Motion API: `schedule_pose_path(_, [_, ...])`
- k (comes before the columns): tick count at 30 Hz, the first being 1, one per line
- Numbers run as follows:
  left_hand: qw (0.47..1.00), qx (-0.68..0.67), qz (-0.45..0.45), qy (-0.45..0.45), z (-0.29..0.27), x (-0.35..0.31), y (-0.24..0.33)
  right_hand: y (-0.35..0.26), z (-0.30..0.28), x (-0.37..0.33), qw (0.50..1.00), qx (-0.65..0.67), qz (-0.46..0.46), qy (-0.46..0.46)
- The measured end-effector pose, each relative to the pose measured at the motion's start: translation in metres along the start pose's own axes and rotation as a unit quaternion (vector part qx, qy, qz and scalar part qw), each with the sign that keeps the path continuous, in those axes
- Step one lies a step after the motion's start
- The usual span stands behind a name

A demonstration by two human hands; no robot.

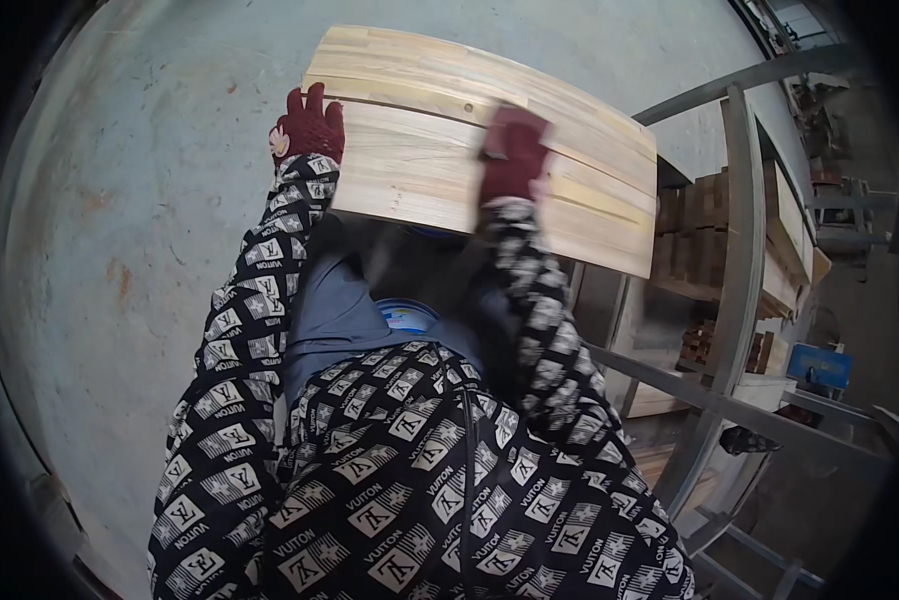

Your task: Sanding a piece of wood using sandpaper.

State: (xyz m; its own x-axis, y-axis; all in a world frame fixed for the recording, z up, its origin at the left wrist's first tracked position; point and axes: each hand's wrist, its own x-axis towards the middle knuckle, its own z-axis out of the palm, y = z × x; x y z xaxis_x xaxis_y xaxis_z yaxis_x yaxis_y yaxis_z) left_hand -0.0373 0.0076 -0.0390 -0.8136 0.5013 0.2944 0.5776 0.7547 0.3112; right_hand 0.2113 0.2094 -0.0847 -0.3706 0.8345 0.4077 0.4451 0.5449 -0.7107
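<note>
A pale wooden panel (400, 165) of joined strips lies across in front of me, tilted down to the right. A dark line runs lengthwise along it, and a small round knot shows near its middle. My left hand (310, 130), in a dark red glove, rests at the panel's left end with its fingers stretched and apart. Over the panel's right half is my right hand (513, 160), gloved in the same red and smeared by motion. Its fingers cannot be made out, nor whether anything is in them. Both forearms wear black-and-white patterned sleeves.
Close on the right stands a grey metal frame (740, 240). Stacked wooden pieces (695, 215) sit behind its upright, with a blue box (818, 367) further right. Below the panel, between my legs, is a round blue object (407, 316). Worn grey-green floor (130, 230) spreads leftward.
</note>
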Motion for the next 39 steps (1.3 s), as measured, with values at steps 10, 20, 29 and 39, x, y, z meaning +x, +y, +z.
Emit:
schedule_pose_path(10, [1.000,-0.015,-0.006,0.006,-0.002,-0.004,-0.003,-0.053,-0.029,-0.010,0.981,-0.052,-0.147,-0.114])
schedule_pose_path(20, [0.999,-0.016,-0.029,-0.017,-0.006,-0.002,0.005,0.131,-0.151,0.041,0.913,-0.393,0.106,-0.014])
schedule_pose_path(29, [0.999,-0.025,-0.026,-0.013,-0.004,-0.002,-0.001,-0.117,0.033,-0.090,0.935,-0.064,-0.253,-0.240])
schedule_pose_path(39, [1.000,-0.003,-0.009,0.010,0.008,-0.002,-0.006,0.065,-0.230,-0.025,0.992,-0.121,0.016,-0.032])
